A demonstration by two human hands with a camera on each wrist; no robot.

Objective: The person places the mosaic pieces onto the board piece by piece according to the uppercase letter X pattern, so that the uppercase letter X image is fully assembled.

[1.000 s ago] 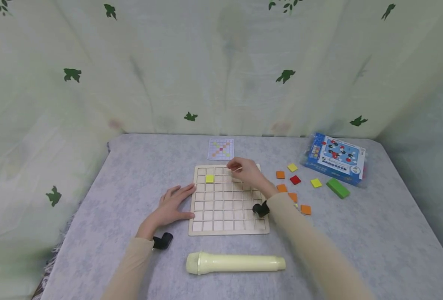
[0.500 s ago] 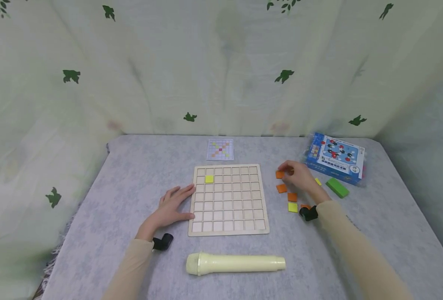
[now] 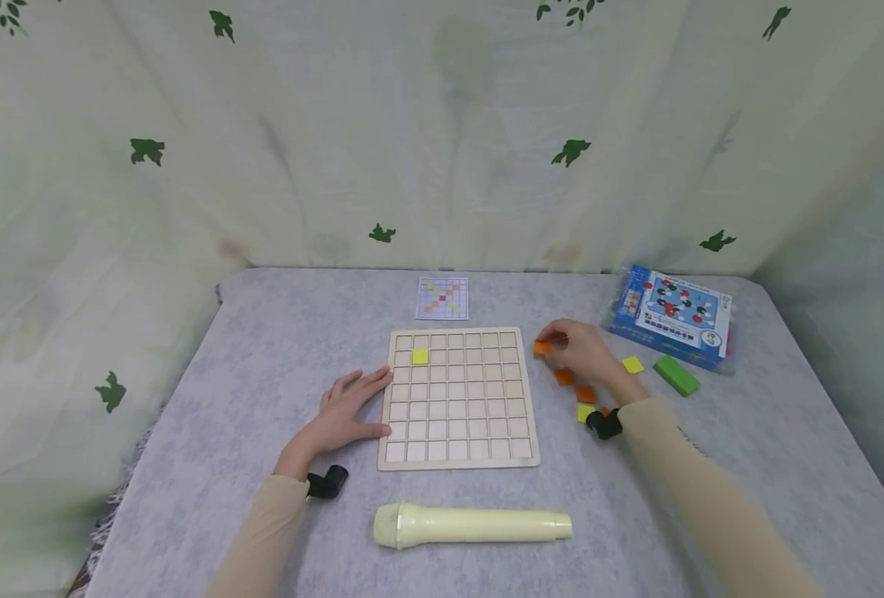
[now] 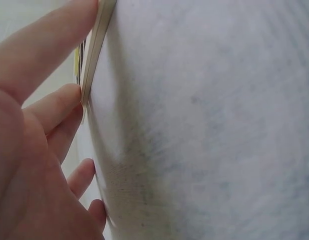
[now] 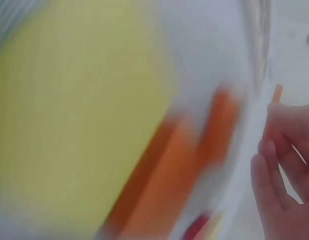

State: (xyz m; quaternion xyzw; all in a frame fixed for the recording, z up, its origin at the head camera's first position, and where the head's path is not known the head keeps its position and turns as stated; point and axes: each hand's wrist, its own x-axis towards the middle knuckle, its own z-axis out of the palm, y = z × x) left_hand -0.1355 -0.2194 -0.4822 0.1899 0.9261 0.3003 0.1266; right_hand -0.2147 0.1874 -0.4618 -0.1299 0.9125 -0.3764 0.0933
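A wooden grid board [image 3: 457,409] lies flat on the table, with a yellow tile [image 3: 420,356] in one upper-left square. Along its left side my left hand [image 3: 343,411] rests with spread fingers, thumb and fingertips touching the edge; the left wrist view also has the board's edge [image 4: 94,55] at the fingertips. My right hand [image 3: 582,353] pinches an orange tile [image 3: 542,348] just right of the board. In the right wrist view that orange tile [image 5: 278,94] sticks up between thumb and finger. The right hand hides part of the loose tiles.
Loose orange tiles [image 3: 586,394] and yellow tiles [image 3: 632,365] lie right of the board, near a green block [image 3: 677,375]. A blue game box [image 3: 670,316] sits at back right. Behind the board is a pattern card [image 3: 442,299]; in front, a pale yellow microphone [image 3: 479,525].
My right hand has left the board for the loose tiles on the right, taken an orange tile and shifted slightly left with it. The left hand has stayed in place.
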